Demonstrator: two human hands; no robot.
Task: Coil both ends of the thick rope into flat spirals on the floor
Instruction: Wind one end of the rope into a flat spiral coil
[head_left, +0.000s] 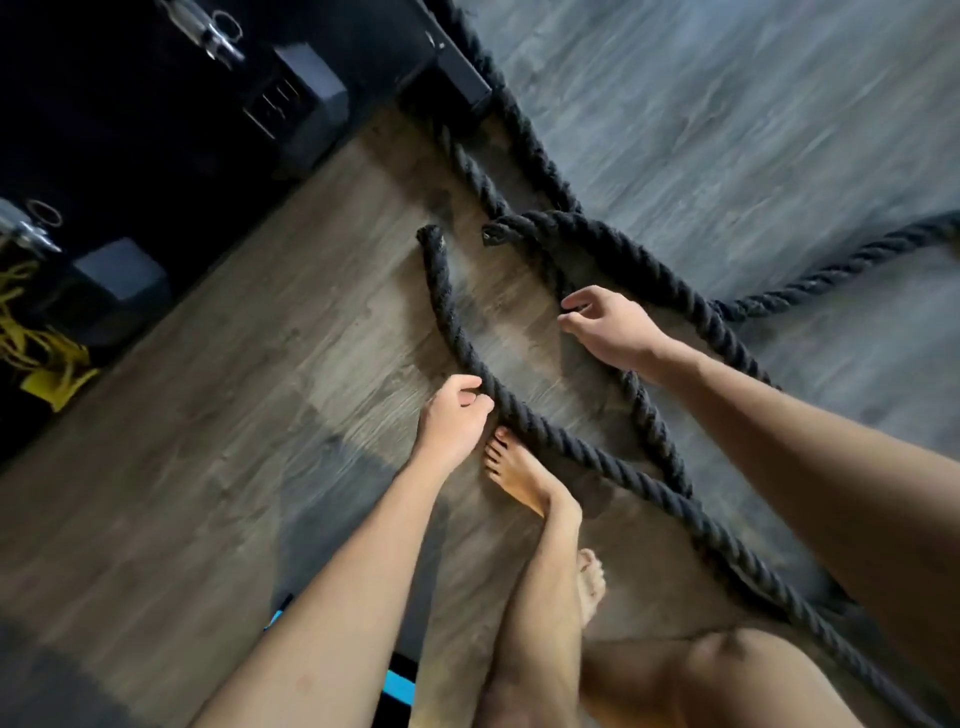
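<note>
Your left hand (451, 415) and right hand (609, 328) each clasp a strand of thick black twisted rope (550, 439); both ends lie ahead of your fingers

Wide bare floor (197, 457) lay open left of the thick rope (550, 436). Between its two strands a wedge of floor narrowed toward where they crossed. A bare foot (519, 475) stood just beside the left strand; dark equipment (311, 114) and yellow straps (36, 338) closed the far left.
</note>
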